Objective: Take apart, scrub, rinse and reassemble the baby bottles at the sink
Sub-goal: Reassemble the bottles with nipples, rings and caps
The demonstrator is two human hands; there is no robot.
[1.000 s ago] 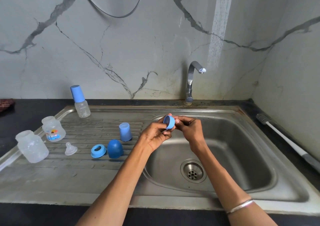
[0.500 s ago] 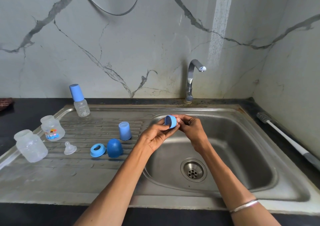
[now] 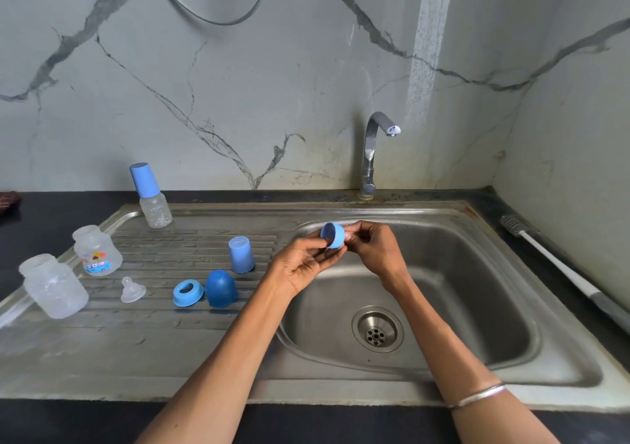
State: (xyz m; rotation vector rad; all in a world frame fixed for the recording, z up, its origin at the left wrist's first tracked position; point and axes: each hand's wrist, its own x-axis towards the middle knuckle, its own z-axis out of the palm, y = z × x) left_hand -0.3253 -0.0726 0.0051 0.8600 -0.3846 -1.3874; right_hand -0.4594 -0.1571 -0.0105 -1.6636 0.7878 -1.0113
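Note:
Over the sink basin (image 3: 477, 307) both hands hold a light blue screw collar (image 3: 332, 235). My left hand (image 3: 303, 263) pinches its near side; my right hand (image 3: 373, 249) grips the far side, where a pale teat seems to sit, mostly hidden. On the drainboard (image 3: 136, 341) lie a clear teat (image 3: 132, 289), a blue ring (image 3: 187, 293), a dark blue dome cap (image 3: 221, 288), a light blue cap (image 3: 241, 254), two open clear bottles (image 3: 97, 250) (image 3: 54, 285) and one capped bottle (image 3: 150, 194).
A chrome tap (image 3: 373, 152) stands behind the basin, with no water running. A white-handled bottle brush (image 3: 559, 266) lies on the dark counter at the right. The drain (image 3: 376, 329) is open. A brown cloth (image 3: 8, 199) sits at the far left.
The collar has turned a little between my fingers, its open side now facing more to the left. Both hands stay above the basin's back left corner.

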